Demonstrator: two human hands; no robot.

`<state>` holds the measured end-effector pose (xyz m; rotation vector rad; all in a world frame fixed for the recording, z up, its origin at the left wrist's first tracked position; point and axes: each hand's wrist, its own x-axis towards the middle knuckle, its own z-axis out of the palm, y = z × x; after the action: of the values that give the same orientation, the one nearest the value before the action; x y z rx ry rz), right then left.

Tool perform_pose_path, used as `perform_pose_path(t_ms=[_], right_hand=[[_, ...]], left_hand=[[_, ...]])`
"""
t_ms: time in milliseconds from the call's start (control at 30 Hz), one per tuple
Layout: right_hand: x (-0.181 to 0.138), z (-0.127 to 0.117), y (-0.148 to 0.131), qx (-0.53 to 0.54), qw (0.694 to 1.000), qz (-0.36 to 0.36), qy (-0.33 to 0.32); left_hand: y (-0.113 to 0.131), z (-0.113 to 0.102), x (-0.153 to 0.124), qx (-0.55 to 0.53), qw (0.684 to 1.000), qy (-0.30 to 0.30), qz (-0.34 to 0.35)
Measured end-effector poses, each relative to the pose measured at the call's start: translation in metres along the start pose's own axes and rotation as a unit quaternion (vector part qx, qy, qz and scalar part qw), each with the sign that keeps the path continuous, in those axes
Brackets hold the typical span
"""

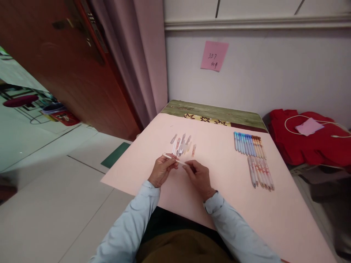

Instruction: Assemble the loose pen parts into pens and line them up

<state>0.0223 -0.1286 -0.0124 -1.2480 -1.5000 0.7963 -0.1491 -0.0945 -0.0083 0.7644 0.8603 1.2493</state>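
My left hand (162, 168) and my right hand (199, 176) meet over the near part of the pink-covered table. Between them they pinch a thin, whitish pen (180, 162), one end in each hand's fingers. Its finer details are too small to make out. Just beyond my fingers lies a loose group of pen parts (183, 143), clear, white and pinkish. A small pinkish piece (193, 150) rests a little to the right of them.
On the right, a row of blue and brown pens (245, 142) lies above a row of clear, reddish-patterned pens (260, 172). A red cloth (290, 146) with a white cable sits beyond the table's right edge. A wooden door (82, 73) stands at the left.
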Motion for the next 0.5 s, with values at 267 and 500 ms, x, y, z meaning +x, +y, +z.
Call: perform_pose_path(t_ms=[267,500], right_hand=[[0.0051,-0.0032,-0.0006,0.136,0.981,0.107,-0.093],[0.0032,-0.0056,-0.0035,-0.167,0.983,-0.073,-0.023]], left_hand=[[0.0009,0.0002,-0.0008,0.026,1.0,0.013,0.012],[-0.0015,0.0051,0.0004,0.069,0.997,0.005,0.023]])
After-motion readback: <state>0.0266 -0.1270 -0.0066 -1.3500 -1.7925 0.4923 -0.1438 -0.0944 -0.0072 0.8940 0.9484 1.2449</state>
